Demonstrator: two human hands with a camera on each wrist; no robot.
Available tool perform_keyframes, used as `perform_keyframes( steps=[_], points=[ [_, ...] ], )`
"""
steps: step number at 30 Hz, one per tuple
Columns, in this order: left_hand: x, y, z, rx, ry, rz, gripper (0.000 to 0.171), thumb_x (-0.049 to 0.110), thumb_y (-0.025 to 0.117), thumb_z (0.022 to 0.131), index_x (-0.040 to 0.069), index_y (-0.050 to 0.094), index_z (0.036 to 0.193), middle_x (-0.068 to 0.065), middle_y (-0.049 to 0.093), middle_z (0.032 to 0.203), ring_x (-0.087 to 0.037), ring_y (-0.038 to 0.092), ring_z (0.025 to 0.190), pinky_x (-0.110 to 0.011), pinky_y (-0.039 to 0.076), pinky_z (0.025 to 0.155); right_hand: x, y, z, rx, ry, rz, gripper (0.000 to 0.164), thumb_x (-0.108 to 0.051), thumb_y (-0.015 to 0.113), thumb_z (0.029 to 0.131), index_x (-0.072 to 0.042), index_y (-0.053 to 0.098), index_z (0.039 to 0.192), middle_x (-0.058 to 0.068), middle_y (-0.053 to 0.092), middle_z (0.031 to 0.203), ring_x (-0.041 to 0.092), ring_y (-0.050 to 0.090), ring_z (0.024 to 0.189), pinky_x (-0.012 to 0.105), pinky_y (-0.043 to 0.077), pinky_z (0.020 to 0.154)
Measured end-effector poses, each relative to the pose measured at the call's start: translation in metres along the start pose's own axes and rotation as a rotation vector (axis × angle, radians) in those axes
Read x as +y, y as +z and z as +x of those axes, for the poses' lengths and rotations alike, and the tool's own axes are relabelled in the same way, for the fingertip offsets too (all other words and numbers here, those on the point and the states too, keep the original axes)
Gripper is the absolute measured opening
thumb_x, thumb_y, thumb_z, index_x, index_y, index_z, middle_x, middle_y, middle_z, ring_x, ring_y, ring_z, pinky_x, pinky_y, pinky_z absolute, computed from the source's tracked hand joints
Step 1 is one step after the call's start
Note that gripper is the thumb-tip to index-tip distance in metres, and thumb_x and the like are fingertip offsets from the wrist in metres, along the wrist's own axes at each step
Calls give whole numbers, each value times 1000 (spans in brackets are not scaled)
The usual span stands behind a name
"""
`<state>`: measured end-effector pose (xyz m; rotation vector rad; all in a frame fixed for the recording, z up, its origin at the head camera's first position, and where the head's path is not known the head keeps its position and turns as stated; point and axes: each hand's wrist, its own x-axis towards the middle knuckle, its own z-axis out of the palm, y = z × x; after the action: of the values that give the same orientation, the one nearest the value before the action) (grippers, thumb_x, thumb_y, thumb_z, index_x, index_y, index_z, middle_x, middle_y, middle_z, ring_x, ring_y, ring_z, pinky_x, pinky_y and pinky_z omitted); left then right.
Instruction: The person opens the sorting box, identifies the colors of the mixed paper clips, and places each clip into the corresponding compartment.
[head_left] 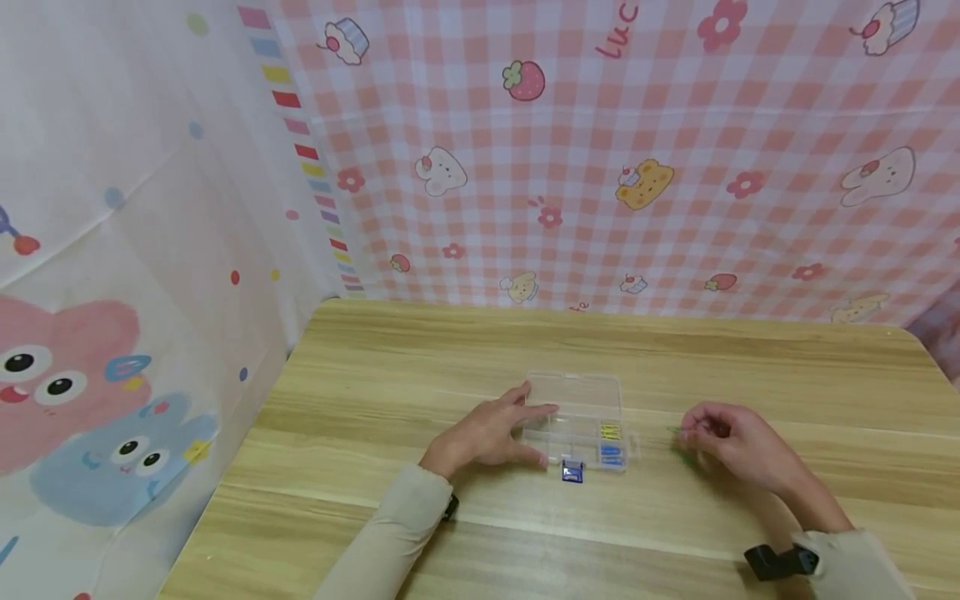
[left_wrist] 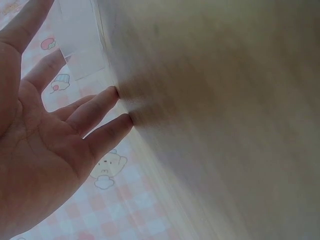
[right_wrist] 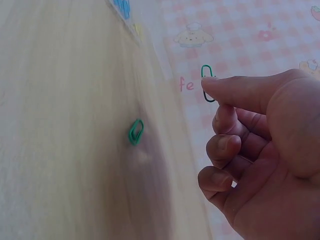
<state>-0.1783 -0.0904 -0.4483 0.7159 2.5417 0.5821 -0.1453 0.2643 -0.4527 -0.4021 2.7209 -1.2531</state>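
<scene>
A clear plastic compartment box (head_left: 573, 427) stands on the table with its lid raised at the back. Yellow paper clips (head_left: 611, 431) and blue ones (head_left: 612, 455) fill two compartments on its right side. My left hand (head_left: 491, 429) lies at the box's left side with its fingers spread and fairly straight; in the left wrist view two fingertips touch the tabletop. Between thumb and forefinger my right hand (head_left: 731, 442) pinches a green paper clip (right_wrist: 206, 71), held above the table to the right of the box. More green wire, seemingly paper clips (right_wrist: 136, 132), lies on the wood below that hand.
A small dark-blue tag (head_left: 572, 472) hangs at the box's front edge. The wood-grain table (head_left: 375, 375) meets a pink checked cloth (head_left: 480, 200) at the back and a white printed cloth (head_left: 187, 275) on the left.
</scene>
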Motion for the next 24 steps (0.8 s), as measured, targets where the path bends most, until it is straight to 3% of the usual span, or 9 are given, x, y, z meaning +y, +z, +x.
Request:
perform_keyframes(
  steps=[24],
  points=[
    [0, 0, 0, -2, 3, -1, 75, 53, 73, 84, 40, 40, 151, -6, 10, 167, -30, 25, 149, -48, 31, 116, -31, 15, 23, -68, 27, 73, 3, -3, 64, 93, -5, 66, 95, 4, 55, 79, 12, 49, 70, 23, 42, 57]
  ],
)
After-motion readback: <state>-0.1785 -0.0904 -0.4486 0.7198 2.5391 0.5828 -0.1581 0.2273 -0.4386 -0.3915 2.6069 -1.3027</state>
